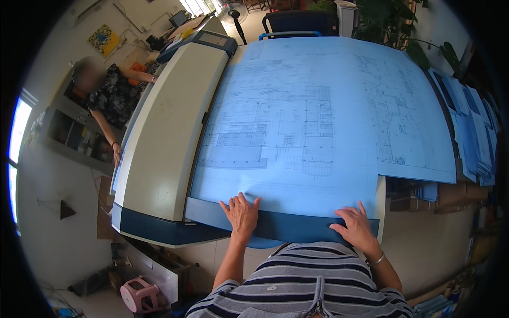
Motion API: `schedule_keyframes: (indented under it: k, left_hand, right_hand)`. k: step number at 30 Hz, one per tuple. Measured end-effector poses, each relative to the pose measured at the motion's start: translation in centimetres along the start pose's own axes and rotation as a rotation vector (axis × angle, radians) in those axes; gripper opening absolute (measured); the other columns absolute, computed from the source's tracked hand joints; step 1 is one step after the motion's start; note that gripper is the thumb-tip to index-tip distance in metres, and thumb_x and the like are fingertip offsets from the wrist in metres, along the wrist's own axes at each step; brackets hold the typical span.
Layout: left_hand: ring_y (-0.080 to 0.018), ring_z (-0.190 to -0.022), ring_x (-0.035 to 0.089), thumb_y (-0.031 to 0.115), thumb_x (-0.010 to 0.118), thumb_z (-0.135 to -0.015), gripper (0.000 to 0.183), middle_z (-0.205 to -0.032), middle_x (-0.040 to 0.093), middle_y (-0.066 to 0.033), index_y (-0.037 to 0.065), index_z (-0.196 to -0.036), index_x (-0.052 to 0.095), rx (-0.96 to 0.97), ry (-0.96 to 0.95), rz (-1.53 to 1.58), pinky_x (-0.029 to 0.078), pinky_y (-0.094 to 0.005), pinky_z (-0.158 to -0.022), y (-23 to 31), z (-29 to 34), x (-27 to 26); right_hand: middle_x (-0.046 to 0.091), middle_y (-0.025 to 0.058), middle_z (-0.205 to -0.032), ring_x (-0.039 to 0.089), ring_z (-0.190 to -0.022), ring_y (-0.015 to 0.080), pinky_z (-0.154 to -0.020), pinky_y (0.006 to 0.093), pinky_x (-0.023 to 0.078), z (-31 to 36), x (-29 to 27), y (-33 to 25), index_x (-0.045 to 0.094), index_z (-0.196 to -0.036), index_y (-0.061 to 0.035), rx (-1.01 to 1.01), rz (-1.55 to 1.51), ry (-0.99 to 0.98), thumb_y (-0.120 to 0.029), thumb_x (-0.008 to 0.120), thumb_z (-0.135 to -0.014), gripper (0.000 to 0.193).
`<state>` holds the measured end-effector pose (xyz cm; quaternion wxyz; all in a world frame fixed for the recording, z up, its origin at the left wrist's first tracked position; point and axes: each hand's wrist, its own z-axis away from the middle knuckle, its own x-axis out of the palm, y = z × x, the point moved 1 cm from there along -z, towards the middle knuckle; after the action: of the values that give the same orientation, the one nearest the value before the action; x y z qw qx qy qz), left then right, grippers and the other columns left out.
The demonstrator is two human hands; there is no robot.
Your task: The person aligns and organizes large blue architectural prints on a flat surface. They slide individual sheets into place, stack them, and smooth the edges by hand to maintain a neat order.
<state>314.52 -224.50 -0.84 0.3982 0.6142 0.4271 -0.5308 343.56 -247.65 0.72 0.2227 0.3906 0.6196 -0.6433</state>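
A wide sheet of blue drawing paper [286, 183] covered in building plans lies over the flat bed in front of me. It runs from the long slot of a cream and dark blue large-format machine [164, 127] on the left. My left hand [242, 214] rests at the dark blue front rail [297, 225], fingers spread over the sheet's near edge. Farther right, my right hand [356, 227] hovers at or touches the same rail, its fingers apart and curved. Neither hand holds anything. A second printed sheet [413, 132] lies along the right side.
Across the machine a co-worker [114, 98] in a dark patterned shirt has both arms at its far side. Folded blue papers [469, 127] hang at the right, above cardboard boxes [450, 197]. A chair [299, 24] and a leafy plant [389, 24] stand beyond. A pink stool [140, 294] is lower left.
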Motion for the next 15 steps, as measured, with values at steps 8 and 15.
schedule_keyframes:
  k: [8,15]
  left_hand:
    - [-0.0406,-0.125,0.054,0.056,0.058,-0.096,0.072,-0.112,0.069,-0.0235,-0.009,-0.128,0.056,-0.060,0.021,-0.080,0.015,-0.0675,-0.116,1.9,0.1,-0.3]
    - [-0.0377,-0.120,0.057,0.056,0.060,-0.094,0.070,-0.117,0.067,-0.0219,-0.007,-0.124,0.058,-0.152,-0.018,-0.027,0.016,-0.0674,-0.116,2.6,0.2,0.0]
  right_hand:
    - [0.070,0.0107,-0.113,0.061,-0.117,0.0302,-0.117,0.0610,0.026,1.6,-2.1,3.0,0.067,-0.115,-0.0064,-0.009,0.015,0.013,-0.032,0.080,-0.083,0.043]
    - [0.071,0.0114,-0.110,0.060,-0.118,0.0319,-0.118,0.0590,0.025,1.7,-2.7,4.3,0.067,-0.117,-0.0060,-0.027,0.019,0.030,-0.035,0.078,-0.085,0.045]
